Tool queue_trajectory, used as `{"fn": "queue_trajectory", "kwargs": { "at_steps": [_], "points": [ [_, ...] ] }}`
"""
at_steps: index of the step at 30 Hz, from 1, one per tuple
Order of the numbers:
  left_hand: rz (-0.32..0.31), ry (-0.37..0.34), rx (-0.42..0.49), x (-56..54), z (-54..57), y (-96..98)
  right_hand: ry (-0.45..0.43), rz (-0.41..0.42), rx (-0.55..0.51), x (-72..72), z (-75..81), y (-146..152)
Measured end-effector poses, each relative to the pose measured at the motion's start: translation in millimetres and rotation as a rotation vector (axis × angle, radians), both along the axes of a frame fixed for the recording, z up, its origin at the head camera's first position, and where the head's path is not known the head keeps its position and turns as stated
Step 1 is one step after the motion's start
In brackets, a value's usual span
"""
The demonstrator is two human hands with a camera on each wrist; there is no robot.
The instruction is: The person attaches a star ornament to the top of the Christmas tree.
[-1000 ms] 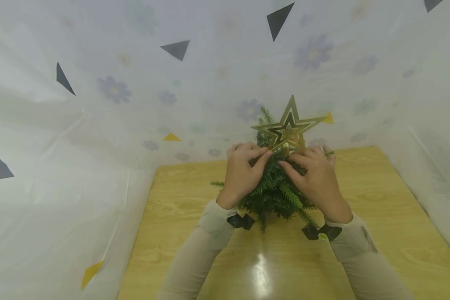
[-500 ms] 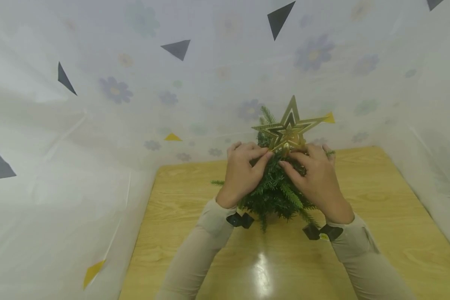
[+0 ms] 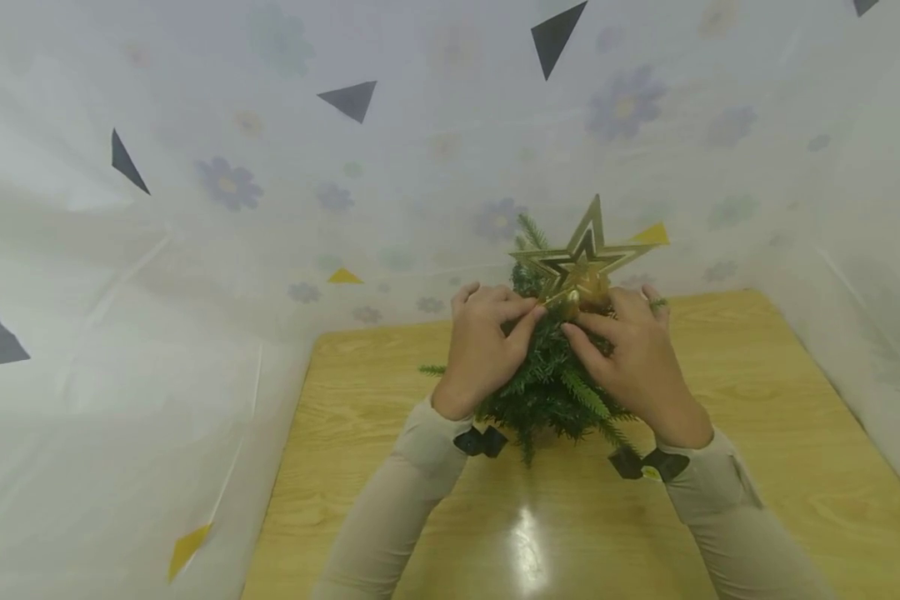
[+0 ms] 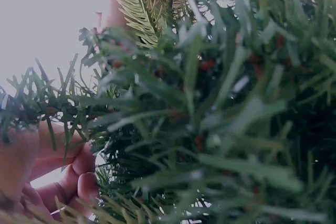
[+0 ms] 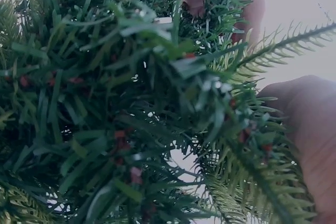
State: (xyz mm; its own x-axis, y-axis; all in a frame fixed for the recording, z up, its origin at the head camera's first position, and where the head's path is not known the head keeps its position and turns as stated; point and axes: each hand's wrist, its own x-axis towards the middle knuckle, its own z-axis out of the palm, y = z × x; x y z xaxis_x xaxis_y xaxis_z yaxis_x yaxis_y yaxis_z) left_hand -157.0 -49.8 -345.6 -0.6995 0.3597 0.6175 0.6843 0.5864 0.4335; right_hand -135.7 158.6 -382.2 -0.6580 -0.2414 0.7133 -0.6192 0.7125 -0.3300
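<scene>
A small artificial Christmas tree (image 3: 551, 375) stands on the wooden table, with a gold star topper (image 3: 585, 260) at its tip, leaning slightly right. The left hand (image 3: 487, 346) pinches the star's lower left point between thumb and forefinger. On the other side, the right hand (image 3: 633, 358) curls thumb and forefinger round the treetop greenery just below the star's gold knob. Needles of the tree (image 4: 210, 103) fill most of the left wrist view, partly hiding the left fingers (image 4: 86, 161). In the right wrist view, greenery lies between parts of the right hand (image 5: 315, 135).
The wooden table (image 3: 367, 467) reaches forward to a pale plastic sheet (image 3: 390, 200) printed with flowers, which also encloses both sides. Dark and yellow triangles dot the sheet. Both wrists carry small black cameras, the left camera (image 3: 482, 441) beside the tree's lower branches.
The gold star has shifted a little to the right and leans more. Right fingertips have moved slightly right with it; the left hand stays nearly in place.
</scene>
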Motion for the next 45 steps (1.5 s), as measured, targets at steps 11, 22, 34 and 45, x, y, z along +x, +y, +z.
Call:
{"fn": "queue_trajectory", "kwargs": {
  "at_steps": [11, 22, 34, 45],
  "points": [
    [0.034, -0.018, -0.112, 6.1, 1.6, 0.3, 0.001, -0.003, -0.009, 3.3, -1.4, 3.2],
    [0.072, -0.019, -0.236, 11.8, 9.5, -1.9, -0.009, 0.0, -0.005, 4.8, -0.5, 2.0],
    [0.04, -0.046, -0.177, 13.1, 1.1, 1.0, 0.025, 0.005, 0.017, 7.1, -6.5, 4.0],
    [0.042, -0.07, -0.192, 13.5, 0.5, 1.5, 0.023, 0.015, 0.022, 7.1, -11.0, 4.0]
  ]
}}
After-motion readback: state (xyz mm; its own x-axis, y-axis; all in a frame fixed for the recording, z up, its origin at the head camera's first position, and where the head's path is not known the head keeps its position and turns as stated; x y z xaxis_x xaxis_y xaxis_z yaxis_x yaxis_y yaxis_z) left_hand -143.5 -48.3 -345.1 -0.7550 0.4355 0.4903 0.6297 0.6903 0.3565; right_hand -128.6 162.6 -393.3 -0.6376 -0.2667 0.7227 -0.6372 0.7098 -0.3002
